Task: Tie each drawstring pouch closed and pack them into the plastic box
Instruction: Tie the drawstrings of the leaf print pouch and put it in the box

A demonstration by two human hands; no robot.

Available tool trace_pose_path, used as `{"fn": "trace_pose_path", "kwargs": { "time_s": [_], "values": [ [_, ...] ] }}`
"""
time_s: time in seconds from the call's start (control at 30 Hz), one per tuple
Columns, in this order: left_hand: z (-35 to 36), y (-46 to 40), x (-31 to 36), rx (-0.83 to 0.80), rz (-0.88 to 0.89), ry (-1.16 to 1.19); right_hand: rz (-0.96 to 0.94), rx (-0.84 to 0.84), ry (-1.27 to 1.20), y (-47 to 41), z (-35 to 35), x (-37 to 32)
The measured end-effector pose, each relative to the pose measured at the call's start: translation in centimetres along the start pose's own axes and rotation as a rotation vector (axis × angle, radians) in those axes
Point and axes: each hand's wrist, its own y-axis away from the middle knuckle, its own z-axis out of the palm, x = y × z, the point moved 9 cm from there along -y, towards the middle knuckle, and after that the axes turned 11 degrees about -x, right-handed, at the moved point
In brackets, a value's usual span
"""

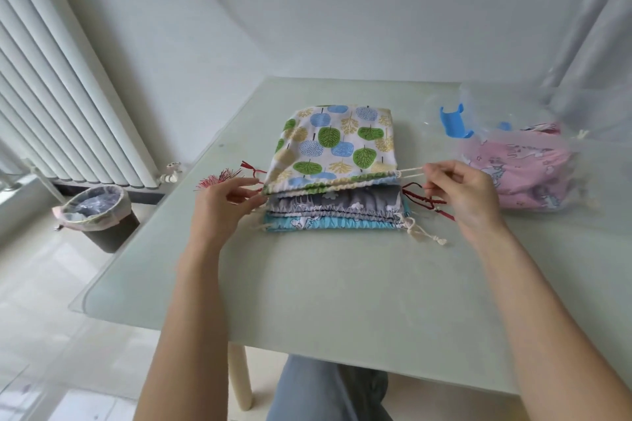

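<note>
A stack of drawstring pouches lies mid-table. On top is a white pouch with green, blue and yellow tree prints [337, 143]. Under it lie a grey pouch [337, 203] and a light blue pouch [328, 225]. My right hand [460, 190] pinches the top pouch's cream drawstring [410, 171] at its right end, pulled taut. My left hand [227, 203] grips the cord at the pouch's left corner. A clear plastic box [533, 113] with blue clips stands at the right, holding a pink pouch [526, 166].
Red cords and tassels [219, 178] stick out on both sides of the stack. The glass table [328, 301] has its front edge near my knees. A bin [99, 214] stands on the floor at the left, below a white radiator [61, 96].
</note>
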Motion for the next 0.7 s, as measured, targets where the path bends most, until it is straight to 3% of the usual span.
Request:
{"fn": "trace_pose_path", "kwargs": {
  "time_s": [0.13, 0.33, 0.53, 0.7],
  "values": [
    [-1.3, 0.3, 0.1, 0.073, -0.001, -0.025, -0.056, 0.128, -0.082, 0.1, -2.2, -0.6],
    [-1.6, 0.2, 1.3, 0.162, 0.072, 0.286, -0.033, -0.147, -0.071, 0.0, 1.5, -0.9],
    [-0.6, -1.0, 1.8, 0.171, 0.048, 0.477, -0.162, -0.11, -0.208, -1.3, 3.2, -2.5],
    [-0.1, -0.7, 0.9, 0.149, -0.053, 0.455, -0.15, -0.145, -0.312, -1.3, 3.7, -2.3]
  ]
}}
